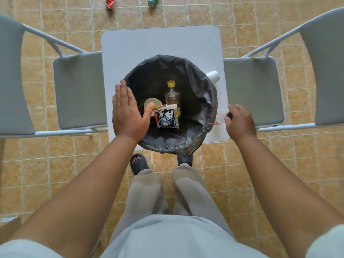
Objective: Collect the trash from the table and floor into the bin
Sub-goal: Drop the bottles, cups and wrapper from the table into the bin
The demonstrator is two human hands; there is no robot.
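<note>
Black-lined bin (201,101) holds bottle, box, lid; left hand (128,116) flat, grip wide, over its rim; right hand (240,121) grip closed on clear plastic bottle (220,116) beside it.

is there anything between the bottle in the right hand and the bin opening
Nothing visible blocks it. The right hand holds the clear plastic bottle at the table edge, just beside the bin. The bin's mouth is open, and the left hand hovers over its opposite rim.
</note>
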